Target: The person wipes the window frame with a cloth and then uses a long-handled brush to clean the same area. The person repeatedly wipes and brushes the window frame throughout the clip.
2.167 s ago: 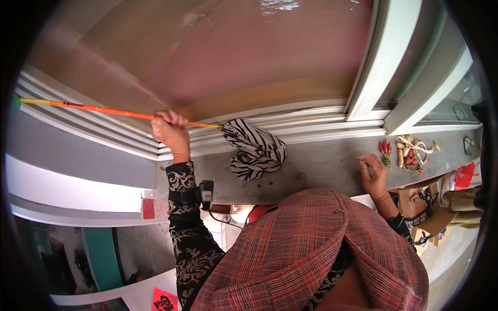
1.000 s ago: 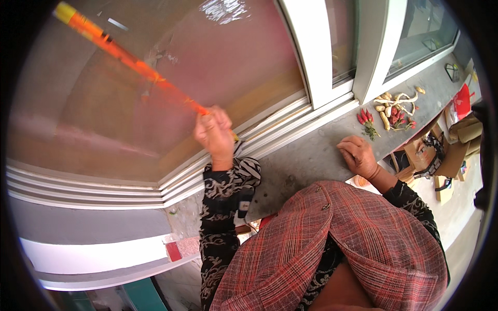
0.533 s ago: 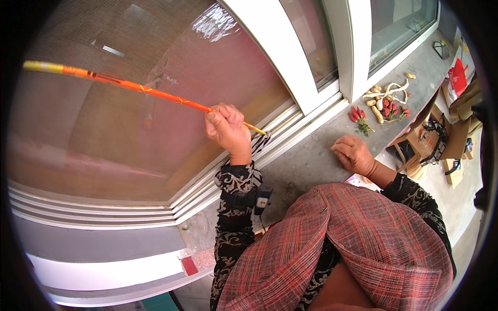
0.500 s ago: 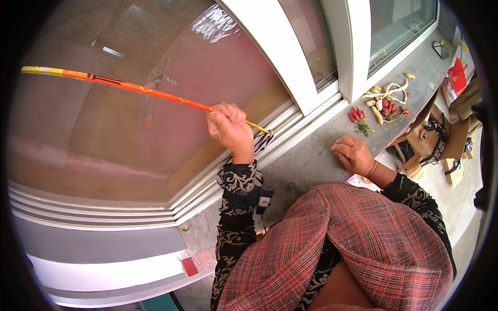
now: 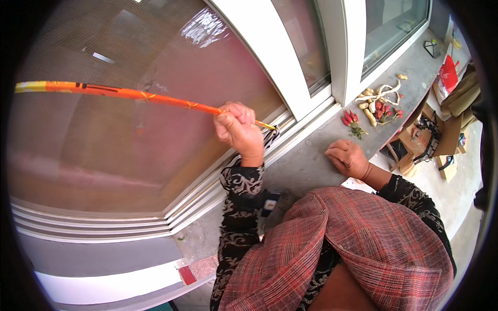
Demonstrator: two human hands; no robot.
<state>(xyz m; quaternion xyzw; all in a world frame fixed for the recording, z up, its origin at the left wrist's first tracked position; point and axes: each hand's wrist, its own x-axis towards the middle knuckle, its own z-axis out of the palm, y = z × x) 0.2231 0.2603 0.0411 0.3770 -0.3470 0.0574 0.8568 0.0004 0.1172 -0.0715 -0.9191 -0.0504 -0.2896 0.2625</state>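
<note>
My left hand (image 5: 240, 131) is closed around an orange-and-yellow patterned stick (image 5: 140, 95). The stick's long part reaches left in front of the window screen (image 5: 124, 166). Its thin yellow end points to the right, at the white window track (image 5: 298, 136), where a bit of black-and-white striped cloth (image 5: 272, 136) shows beside my wrist. I cannot tell how the cloth and the stick's end are joined. My right hand (image 5: 348, 158) rests on the grey sill (image 5: 306, 160), fingers curled in, with nothing visible in them.
On the sill to the right lie a bunch of small red chillies (image 5: 351, 120), several peanut-shaped pieces (image 5: 371, 115) and a loop of white cord (image 5: 389, 94). Below the sill stands an open cardboard box (image 5: 450, 136). A red bag (image 5: 448, 73) is at the far right.
My left hand has moved slightly right and down with the stick, whose thin end now sits farther along the track. The right hand stays in its place on the sill.
</note>
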